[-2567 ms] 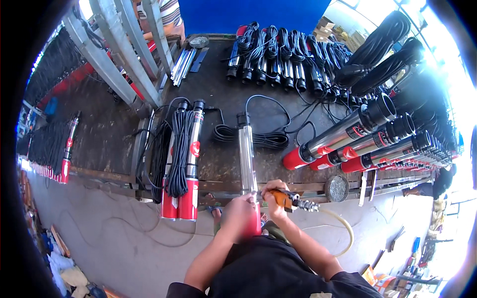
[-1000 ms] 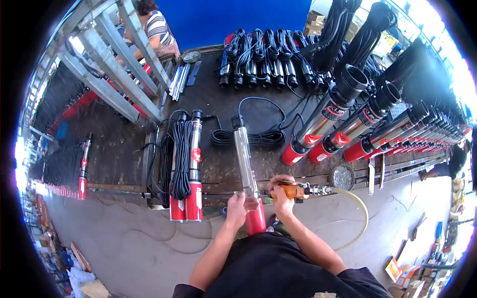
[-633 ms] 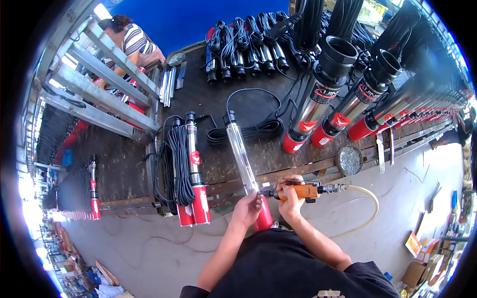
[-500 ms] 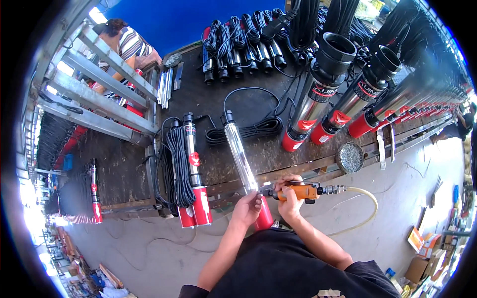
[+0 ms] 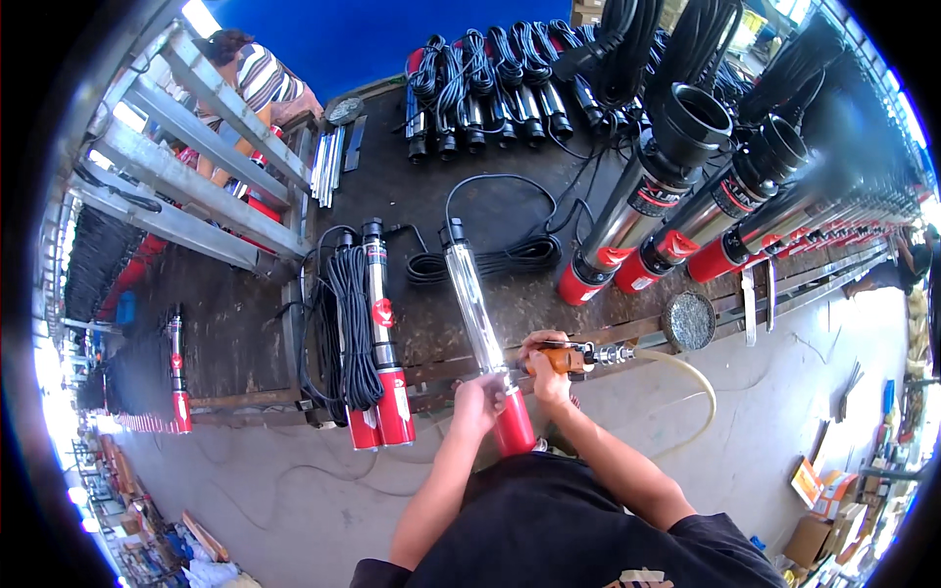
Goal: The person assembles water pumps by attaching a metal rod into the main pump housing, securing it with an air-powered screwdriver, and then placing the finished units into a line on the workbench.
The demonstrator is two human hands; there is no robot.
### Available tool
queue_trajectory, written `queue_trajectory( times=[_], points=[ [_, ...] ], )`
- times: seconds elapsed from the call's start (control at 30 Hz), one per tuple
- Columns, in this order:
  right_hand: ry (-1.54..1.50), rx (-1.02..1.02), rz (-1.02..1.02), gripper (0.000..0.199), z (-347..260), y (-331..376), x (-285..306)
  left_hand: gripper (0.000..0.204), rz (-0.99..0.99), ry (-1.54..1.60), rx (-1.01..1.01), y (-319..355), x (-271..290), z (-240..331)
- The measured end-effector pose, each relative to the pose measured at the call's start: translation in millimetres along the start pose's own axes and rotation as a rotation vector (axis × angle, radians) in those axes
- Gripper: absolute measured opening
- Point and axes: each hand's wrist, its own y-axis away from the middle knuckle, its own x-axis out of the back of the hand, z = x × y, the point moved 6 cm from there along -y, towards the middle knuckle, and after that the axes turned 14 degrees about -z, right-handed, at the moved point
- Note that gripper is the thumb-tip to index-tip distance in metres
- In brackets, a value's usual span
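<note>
Together, left hand point(image 5: 477, 402) closes its grip on the pump point(image 5: 482, 338), right hand point(image 5: 545, 365) wraps the orange tool point(image 5: 567, 360).

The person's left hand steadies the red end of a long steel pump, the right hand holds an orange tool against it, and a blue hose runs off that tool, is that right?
Not quite: in the head view the hose is cream, not blue. Otherwise yes: left hand on the pump's red end, right hand on the orange tool.

From my feed, the left hand point(image 5: 478, 400) covers the joint where the long steel pump tube with the red end point(image 5: 480, 338) changes colour. The right hand point(image 5: 545, 365) hides most of the orange air tool point(image 5: 569, 360), so I can't see its tip. Far-right boxes point(image 5: 818, 510) are too blurry.
</note>
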Motion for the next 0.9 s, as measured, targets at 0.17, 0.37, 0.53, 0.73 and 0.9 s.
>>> queue_trajectory(
  times=[0.17, 0.37, 0.53, 0.73, 0.9],
  points=[
    [-0.031, -0.066, 0.074, 0.020, 6.1, -13.8, -1.8, 0.029, 0.108, -0.687, -0.214, 10.4, 17.8, 10.7],
    [0.102, 0.090, -0.148, 0.018, 11.1, -9.4, -0.6, 0.033, 0.138, -0.698, -0.289, 6.7, 16.5, 4.3],
    [0.129, 0.121, -0.171, 0.015, 15.2, -7.4, 0.9, 0.033, 0.186, -0.787, -0.313, 8.7, 9.3, 4.4],
    [0.099, 0.112, -0.153, 0.012, 8.0, -13.0, -5.0, 0.037, 0.312, -0.906, -0.403, 15.1, -4.1, 11.2],
    [0.032, 0.008, -0.034, 0.028, -17.8, -3.8, 13.2, 0.037, 0.449, -0.968, -0.506, 18.4, 14.8, 12.0]
  ],
)
